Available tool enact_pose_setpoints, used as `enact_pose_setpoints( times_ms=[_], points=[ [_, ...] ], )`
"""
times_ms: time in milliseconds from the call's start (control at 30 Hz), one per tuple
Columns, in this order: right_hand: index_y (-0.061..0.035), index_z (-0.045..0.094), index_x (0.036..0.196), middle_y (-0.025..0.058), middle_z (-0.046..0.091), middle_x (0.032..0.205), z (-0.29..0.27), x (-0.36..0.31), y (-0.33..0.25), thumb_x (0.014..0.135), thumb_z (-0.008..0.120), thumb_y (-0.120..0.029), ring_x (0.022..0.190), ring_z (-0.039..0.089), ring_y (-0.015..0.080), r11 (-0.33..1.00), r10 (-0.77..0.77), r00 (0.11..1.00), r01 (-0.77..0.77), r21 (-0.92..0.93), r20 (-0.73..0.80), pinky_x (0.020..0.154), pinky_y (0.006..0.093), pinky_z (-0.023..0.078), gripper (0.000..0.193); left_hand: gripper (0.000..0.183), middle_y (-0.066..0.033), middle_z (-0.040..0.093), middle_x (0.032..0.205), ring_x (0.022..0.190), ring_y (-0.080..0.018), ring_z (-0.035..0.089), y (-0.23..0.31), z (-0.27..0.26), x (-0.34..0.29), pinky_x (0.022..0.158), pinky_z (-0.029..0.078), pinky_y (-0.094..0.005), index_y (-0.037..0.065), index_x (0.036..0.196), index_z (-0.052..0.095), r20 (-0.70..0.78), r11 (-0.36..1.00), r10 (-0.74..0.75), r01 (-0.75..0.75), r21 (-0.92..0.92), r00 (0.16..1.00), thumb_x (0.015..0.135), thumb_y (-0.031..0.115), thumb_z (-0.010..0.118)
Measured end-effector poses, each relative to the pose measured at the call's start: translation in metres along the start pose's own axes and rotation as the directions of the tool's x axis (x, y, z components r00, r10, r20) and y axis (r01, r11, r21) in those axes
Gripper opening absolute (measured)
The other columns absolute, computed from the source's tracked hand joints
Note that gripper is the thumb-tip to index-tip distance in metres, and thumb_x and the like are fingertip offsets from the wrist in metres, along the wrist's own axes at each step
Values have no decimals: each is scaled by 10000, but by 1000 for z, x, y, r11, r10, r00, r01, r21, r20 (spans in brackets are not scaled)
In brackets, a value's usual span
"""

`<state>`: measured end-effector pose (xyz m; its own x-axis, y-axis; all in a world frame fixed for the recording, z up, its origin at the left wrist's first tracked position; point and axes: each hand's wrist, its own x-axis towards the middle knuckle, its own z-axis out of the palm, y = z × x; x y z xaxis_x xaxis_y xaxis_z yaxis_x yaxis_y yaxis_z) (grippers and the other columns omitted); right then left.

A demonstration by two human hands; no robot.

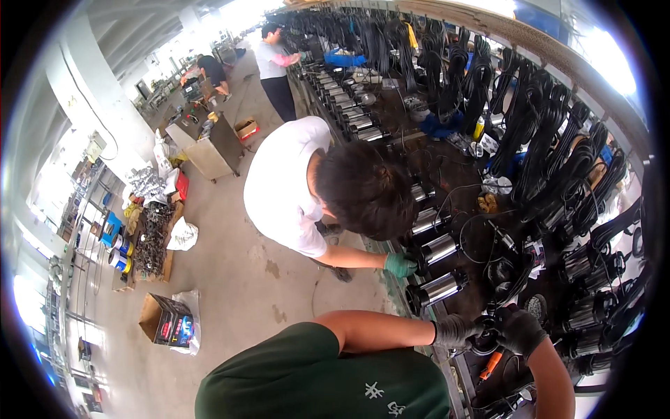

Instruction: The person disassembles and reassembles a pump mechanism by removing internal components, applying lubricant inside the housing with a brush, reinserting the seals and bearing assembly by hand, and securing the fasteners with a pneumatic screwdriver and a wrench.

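Observation:
My left hand point(456, 331), in a dark grey glove, curls its fingers round one side of a black round part point(484, 340) at the bench's near edge. My right hand point(522, 331), gloved in dark grey too, closes on the part's other side. Black cable loops lie just beyond it. The fingers hide much of the part, so its exact kind cannot be made out. An orange-handled tool point(491, 364) lies just below both hands. To the left of them, a shiny metal cylinder with black ends point(441, 288) rests on its side.
A co-worker in white leans over the bench, a green-gloved hand point(400, 265) at another metal cylinder point(438, 249). Black cable coils point(534, 133) hang along the far side. More cylinders point(352, 112) line the bench. An open carton point(166, 321) stands on the floor at left.

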<state>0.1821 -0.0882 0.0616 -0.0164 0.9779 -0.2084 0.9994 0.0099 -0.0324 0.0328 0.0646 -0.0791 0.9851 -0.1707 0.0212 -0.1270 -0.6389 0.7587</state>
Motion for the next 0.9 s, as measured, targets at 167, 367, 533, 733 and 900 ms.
enact_pose_setpoints(
  times_ms=[167, 367, 533, 733, 900],
  points=[
    [-111, 749, 903, 84, 711, 889, 38, -9, 25, 830, 747, -481, 850, 700, 294, 997, -40, 999, 39, -63, -14, 740, 425, 575, 377, 424, -124, 688, 926, 886, -323, 696, 0, 6, 0, 771, 528, -444, 133, 1172, 608, 41, 1000, 2, -2, 1, 999, 793, 184, 791],
    [-236, 799, 1088, 77, 682, 750, 44, -18, -3, 913, 627, -611, 717, 669, 284, 961, 276, 948, -275, 27, -157, 669, 436, 524, 448, 373, -15, 639, 949, 817, -148, 659, -29, 31, 0, 732, 570, -347, 142, 1271, 580, 258, 575, -121, 279, -769, 959, 1060, 448, 553],
    [-40, 656, 1041, 82, 661, 901, 105, -44, -61, 909, 778, -177, 770, 643, 201, 554, 822, 283, -202, 808, -494, 692, 352, 522, 226, 542, -139, 653, 1212, 1037, -261, 680, -47, 29, 17, 928, 551, -395, 58, 1384, 519, 85, 940, 229, -197, -279, 970, 883, 76, 724],
    [-4, 672, 995, 27, 670, 867, 255, -59, -152, 936, 745, -143, 799, 610, 155, -242, 963, 140, 77, 967, 230, 756, 336, 517, 167, 418, -82, 652, 1036, 886, -206, 660, -25, 3, 19, 828, 560, -373, 74, 1203, 569, 159, 980, 85, -53, -193, 984, 851, 128, 787],
    [-36, 595, 1369, 194, 676, 1265, 246, -14, -176, 877, 811, -307, 1212, 638, 319, 52, 924, 381, -219, 974, 37, 1040, 407, 498, 602, 415, -77, 678, 1010, 887, -203, 689, -6, -6, 30, 816, 573, -373, 64, 1166, 582, 249, 989, 27, 10, -146, 968, 824, 140, 805]
  ],
)
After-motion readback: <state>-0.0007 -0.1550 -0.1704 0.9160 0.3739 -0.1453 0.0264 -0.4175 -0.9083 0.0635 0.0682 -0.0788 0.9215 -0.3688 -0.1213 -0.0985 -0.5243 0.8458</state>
